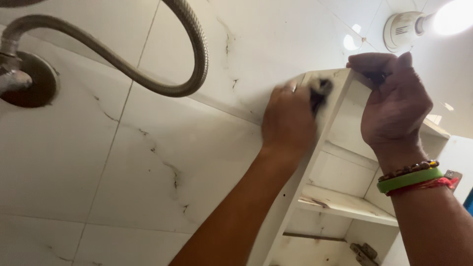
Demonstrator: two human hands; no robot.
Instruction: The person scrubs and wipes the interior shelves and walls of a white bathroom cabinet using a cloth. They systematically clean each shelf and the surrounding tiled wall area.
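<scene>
Left hand (288, 120) fingers pinch a dark scrubber (319, 91) against the cabinet (340, 172) side; right hand (394, 108) fingers curl over its top edge.

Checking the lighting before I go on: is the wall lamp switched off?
No, the wall lamp glows brightly above the white cabinet that the right hand grips.

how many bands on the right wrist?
3 on the right wrist: a brown bead bracelet nearest the right hand, a green band below it, then a red thread. More may be hidden behind.
</scene>
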